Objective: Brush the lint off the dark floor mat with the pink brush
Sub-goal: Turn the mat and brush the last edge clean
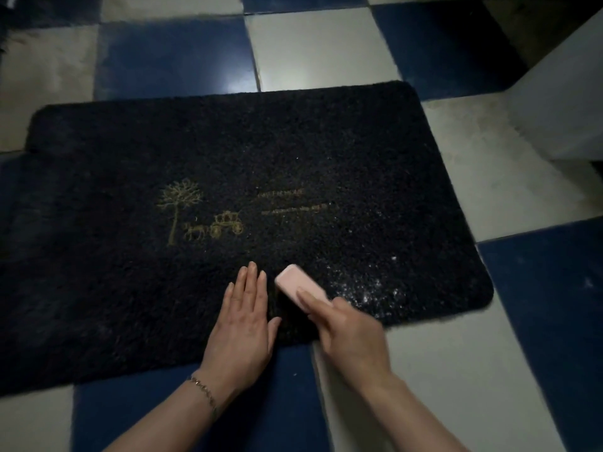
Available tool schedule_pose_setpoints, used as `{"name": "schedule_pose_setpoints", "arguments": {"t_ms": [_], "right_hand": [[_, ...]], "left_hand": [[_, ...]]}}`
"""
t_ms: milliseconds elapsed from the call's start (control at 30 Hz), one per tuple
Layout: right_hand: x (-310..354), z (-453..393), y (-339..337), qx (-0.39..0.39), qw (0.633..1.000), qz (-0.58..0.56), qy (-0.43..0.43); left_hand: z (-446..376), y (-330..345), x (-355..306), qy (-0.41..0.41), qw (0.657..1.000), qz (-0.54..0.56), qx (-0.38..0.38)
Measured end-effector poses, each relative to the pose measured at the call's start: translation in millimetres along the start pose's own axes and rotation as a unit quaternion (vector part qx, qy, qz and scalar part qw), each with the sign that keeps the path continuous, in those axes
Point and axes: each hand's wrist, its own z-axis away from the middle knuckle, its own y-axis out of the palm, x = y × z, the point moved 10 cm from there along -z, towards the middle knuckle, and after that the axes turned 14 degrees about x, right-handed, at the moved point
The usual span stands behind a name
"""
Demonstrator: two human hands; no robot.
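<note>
Now left hand (243,324) flat, right hand (349,334) gripping brush (298,283)

We note two bare forearms, no sleeves. Left wrist wears a thin chain bracelet (203,389) with small links. We see no rings on either hand.

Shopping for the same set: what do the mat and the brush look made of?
The dark floor mat looks like short looped or tufted synthetic pile, matte, fuzzy at its edges. The pink brush looks like smooth moulded plastic with a soft sheen; its bristles are hidden.
</note>
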Motion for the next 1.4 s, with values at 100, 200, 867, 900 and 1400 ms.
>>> {"name": "schedule_pose_setpoints", "arguments": {"t_ms": [100,200,867,900,1400], "right_hand": [[-47.7,-1.0,-17.9,-0.001,0.998,-0.014,0.065],[-48.7,2.4,-20.9,0.003,0.995,-0.052,0.081],[-38.0,20.1,-11.0,0.003,0.986,-0.112,0.120],[-23.6,22.7,-4.5,0.003,0.990,-0.104,0.100],[-68.9,54.7,-6.4,-0.004,0.987,-0.102,0.123]], "left_hand": [[-0.9,-0.9,-0.1,-0.005,1.000,-0.001,0.004],[-1.7,0.7,-0.5,-0.003,1.000,0.005,0.003],[-1.0,3.3,-0.8,-0.008,0.999,0.025,0.045],[-1.3,3.6,-1.0,-0.004,0.998,0.030,0.047],[-0.7,5.2,-2.3,0.004,0.998,0.007,0.060]]}}
